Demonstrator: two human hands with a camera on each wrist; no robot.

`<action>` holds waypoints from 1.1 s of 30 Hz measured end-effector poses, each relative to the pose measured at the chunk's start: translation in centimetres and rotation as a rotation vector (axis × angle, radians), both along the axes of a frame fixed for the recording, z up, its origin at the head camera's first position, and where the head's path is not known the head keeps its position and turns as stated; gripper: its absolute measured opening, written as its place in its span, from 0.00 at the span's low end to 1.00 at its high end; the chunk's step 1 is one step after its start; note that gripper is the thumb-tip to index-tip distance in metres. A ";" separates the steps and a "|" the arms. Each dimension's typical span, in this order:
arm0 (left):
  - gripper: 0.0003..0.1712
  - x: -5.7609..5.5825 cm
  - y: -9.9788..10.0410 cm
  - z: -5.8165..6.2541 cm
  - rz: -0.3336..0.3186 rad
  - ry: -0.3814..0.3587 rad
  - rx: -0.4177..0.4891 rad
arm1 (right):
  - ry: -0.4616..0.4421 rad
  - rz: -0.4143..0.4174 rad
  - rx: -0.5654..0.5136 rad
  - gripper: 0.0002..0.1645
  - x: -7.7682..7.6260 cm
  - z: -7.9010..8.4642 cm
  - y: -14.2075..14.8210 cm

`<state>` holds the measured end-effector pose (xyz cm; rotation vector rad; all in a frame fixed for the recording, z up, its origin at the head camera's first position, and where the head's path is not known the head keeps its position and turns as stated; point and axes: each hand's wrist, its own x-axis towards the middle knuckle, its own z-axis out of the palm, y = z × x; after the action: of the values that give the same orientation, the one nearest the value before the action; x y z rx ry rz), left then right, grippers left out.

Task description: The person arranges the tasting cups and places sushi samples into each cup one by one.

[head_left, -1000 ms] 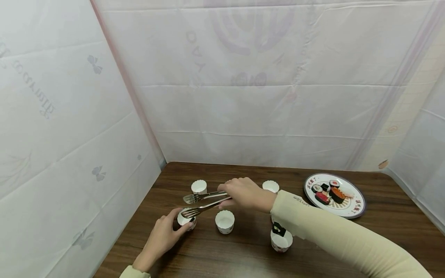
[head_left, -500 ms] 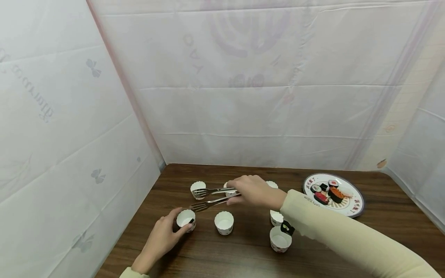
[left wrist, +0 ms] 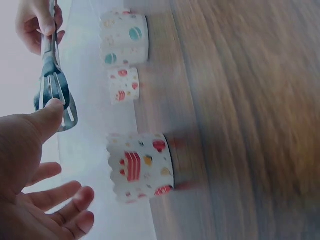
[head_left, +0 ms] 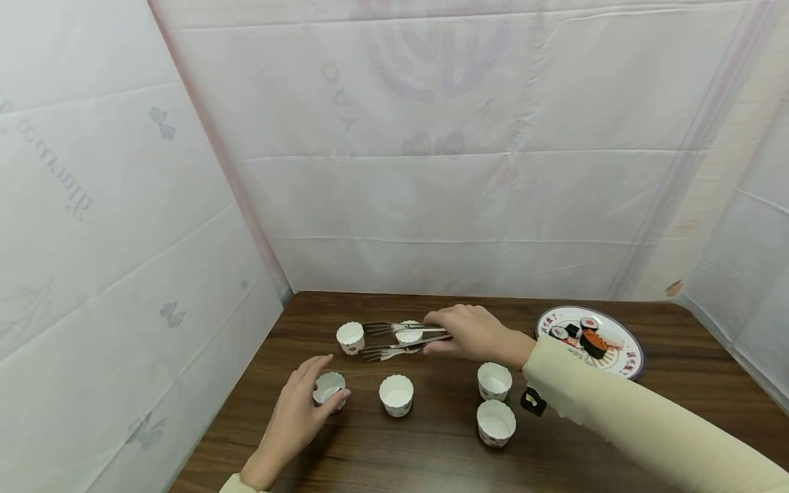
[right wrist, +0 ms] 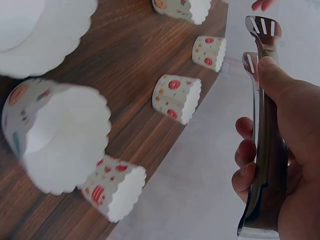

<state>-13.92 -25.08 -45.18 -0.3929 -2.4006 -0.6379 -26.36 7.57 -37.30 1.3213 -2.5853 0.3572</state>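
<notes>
The bench (head_left: 431, 459) spans the lower frame, the plate (head_left: 630, 348) at its right. Near the centre, the right hand (head_left: 471, 333) grips the tongs (right wrist: 269, 155), their long axis running across the frame, parted tips leftward. Lower left, the left hand (head_left: 294, 411) spreads loosely over a cup (head_left: 327, 390), below and left of those tips. Lower right of centre, the black roll (head_left: 533, 402) lies nearer the right hand.
</notes>
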 end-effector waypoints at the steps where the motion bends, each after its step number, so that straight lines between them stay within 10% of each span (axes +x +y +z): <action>1: 0.39 0.0 0.3 0.1 -0.015 0.006 0.004 | 0.001 -0.004 -0.004 0.29 -0.1 0.0 0.3; 14: 0.36 -1.0 4.1 -0.5 -0.136 0.032 -0.012 | -0.047 -0.071 -0.022 0.34 -0.6 -0.5 4.2; 33: 0.31 -1.9 6.0 -1.5 -0.135 -0.210 -0.029 | -0.057 -0.136 -0.092 0.33 -1.0 -1.5 9.3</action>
<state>-15.78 -19.10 -46.64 -0.5269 -2.6016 -0.7368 -27.37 16.83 -38.77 1.1144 -2.6528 0.4893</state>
